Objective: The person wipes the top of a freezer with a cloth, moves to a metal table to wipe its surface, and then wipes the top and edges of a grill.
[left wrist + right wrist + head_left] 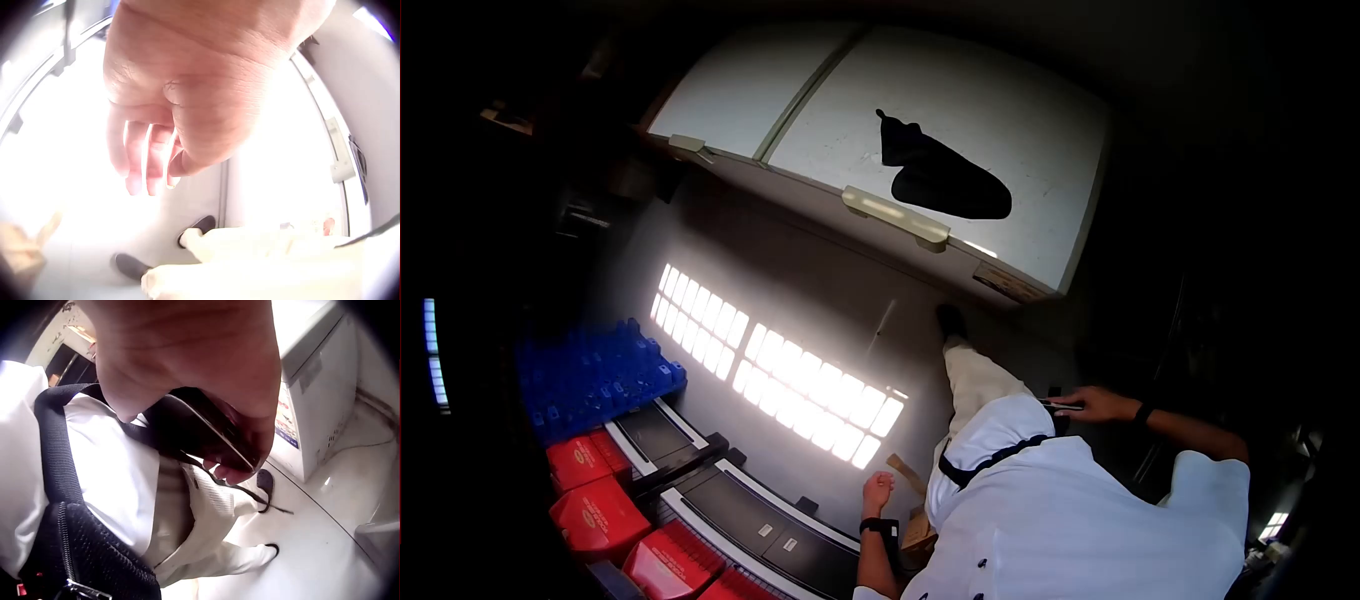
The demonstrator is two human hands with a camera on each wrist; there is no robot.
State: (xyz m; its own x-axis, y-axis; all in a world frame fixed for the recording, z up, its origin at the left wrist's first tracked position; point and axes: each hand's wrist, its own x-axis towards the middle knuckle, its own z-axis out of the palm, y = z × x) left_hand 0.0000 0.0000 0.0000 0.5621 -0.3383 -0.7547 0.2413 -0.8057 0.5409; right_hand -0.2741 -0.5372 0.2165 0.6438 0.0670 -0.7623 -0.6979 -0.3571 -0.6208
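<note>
My right hand [1104, 404] is at my hip and grips a smartphone [200, 428], a flat black slab with a shiny edge. The fingers [231, 474] curl round its far side, and the palm hides part of it. At my other side hangs my left hand [878, 490], holding nothing. In the left wrist view its fingers [134, 169] point down, loosely bent, over the bright floor. Out of reach of both hands, a black cloth item [950, 180] with a small loop at one end lies on the white chest freezer [1040, 120].
Along the freezer's front runs a cream handle [895, 217]. To the left are a blue plastic crate [600, 380], red boxes [600, 515] and a dark-topped counter [745, 510]. Window light is reflected on the grey floor [800, 270]. A black strap bag [94, 550] hangs against my white shirt.
</note>
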